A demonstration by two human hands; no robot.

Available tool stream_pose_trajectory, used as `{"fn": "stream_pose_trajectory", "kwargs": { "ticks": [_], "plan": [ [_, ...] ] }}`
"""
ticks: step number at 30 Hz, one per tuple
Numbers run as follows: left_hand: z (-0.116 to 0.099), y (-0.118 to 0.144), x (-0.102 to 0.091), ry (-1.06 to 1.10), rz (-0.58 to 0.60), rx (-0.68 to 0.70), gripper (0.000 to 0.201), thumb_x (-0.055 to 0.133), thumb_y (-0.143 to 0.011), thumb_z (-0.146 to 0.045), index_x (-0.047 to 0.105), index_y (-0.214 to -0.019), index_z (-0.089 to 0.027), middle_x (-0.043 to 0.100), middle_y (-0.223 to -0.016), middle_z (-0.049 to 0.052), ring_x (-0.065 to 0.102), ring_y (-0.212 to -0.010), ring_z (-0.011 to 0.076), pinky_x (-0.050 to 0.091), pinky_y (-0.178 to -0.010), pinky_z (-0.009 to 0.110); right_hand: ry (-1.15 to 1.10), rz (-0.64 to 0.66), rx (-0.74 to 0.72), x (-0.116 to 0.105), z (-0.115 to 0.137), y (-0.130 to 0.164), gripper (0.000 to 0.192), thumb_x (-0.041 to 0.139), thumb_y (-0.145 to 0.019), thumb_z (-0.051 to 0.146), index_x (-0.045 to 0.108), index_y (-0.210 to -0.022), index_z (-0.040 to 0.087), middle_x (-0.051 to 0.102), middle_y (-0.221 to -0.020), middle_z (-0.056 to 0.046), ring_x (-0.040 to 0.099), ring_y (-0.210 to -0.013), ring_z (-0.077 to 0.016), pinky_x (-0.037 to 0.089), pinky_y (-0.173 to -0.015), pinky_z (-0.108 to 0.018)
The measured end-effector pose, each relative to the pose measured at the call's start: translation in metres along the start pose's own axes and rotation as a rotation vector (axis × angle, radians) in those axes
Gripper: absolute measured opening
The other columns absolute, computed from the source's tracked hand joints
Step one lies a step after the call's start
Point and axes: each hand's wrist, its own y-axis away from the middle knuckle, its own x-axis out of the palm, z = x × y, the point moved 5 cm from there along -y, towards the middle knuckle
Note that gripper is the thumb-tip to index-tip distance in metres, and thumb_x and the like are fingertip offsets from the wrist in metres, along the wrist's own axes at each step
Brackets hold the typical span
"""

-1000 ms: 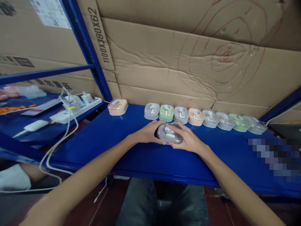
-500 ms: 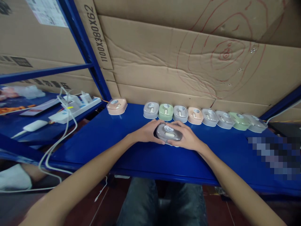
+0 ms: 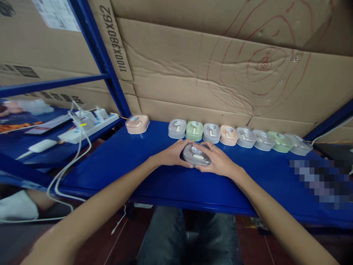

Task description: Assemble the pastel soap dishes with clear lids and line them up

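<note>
Between my two hands is a grey plastic box (image 3: 196, 156) with a clear domed lid, a white handle-like tab and a round sticker. My left hand (image 3: 174, 154) curves round its left side, thumb at the near edge. From the right, my right hand (image 3: 216, 159) grips it, with fingers over the top and thumb at the front. The box is just above or on the blue shelf (image 3: 165, 187); I cannot tell which. Behind it stand similar boxes in a row, among them a grey box (image 3: 177, 128), a green box (image 3: 194, 130) and a peach box (image 3: 228, 135).
A separate peach box (image 3: 137, 124) stands at the back left. Left of the blue post lie a power strip (image 3: 74, 134) and white cables (image 3: 59, 173). Cardboard (image 3: 176, 66) walls the back. A pixelated patch covers something at right. Another person's white sleeve (image 3: 19, 206) shows lower left.
Both hands stay round the grey box. It has turned or tilted slightly, its right side shifting a little left, and my right hand covers more of its right end.
</note>
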Motion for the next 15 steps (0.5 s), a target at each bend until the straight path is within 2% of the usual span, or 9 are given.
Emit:
{"fn": "stream_pose_trajectory", "kwargs": {
  "ticks": [4,10,13,15],
  "plan": [
    [-0.005,0.000,-0.001,-0.005,0.012,0.070,0.109,0.095,-0.077,-0.065,0.045,-0.167,-0.029,0.055,-0.165,0.015,0.050,-0.152,0.0425,0.039,-0.127,0.062,0.023,0.027,0.039,-0.001,0.004,-0.001,0.091,0.087,-0.087,0.048,0.047,-0.167,0.030,0.058,-0.142,-0.017,0.068,-0.123,-0.0408,0.059,-0.108,-0.062],
    [-0.009,0.001,-0.006,-0.071,0.054,0.117,0.102,0.088,-0.089,-0.064,0.038,-0.172,-0.035,0.046,-0.171,0.014,0.047,-0.157,0.0402,0.039,-0.130,0.060,-0.112,-0.078,0.047,-0.003,0.007,-0.001,0.098,0.087,-0.077,0.037,0.037,-0.160,0.027,0.060,-0.142,-0.017,0.062,-0.134,-0.0431,0.053,-0.113,-0.065],
    [-0.021,0.007,-0.008,-0.230,0.013,0.104,0.092,0.086,-0.093,-0.058,0.042,-0.170,-0.035,0.044,-0.172,0.015,0.046,-0.157,0.0424,0.040,-0.129,0.062,-0.271,-0.102,0.081,-0.002,0.000,0.000,0.090,0.087,-0.074,0.033,0.039,-0.150,0.028,0.057,-0.148,-0.017,0.059,-0.139,-0.0421,0.052,-0.114,-0.064],
    [-0.036,0.016,-0.007,-0.389,-0.049,0.116,0.076,0.082,-0.098,-0.047,0.049,-0.165,-0.034,0.048,-0.167,0.015,0.046,-0.154,0.0433,0.040,-0.128,0.065,-0.382,-0.098,0.096,-0.001,-0.003,0.001,0.087,0.086,-0.074,0.031,0.040,-0.147,0.028,0.055,-0.151,-0.017,0.057,-0.142,-0.0406,0.050,-0.118,-0.063]
  ]
}}
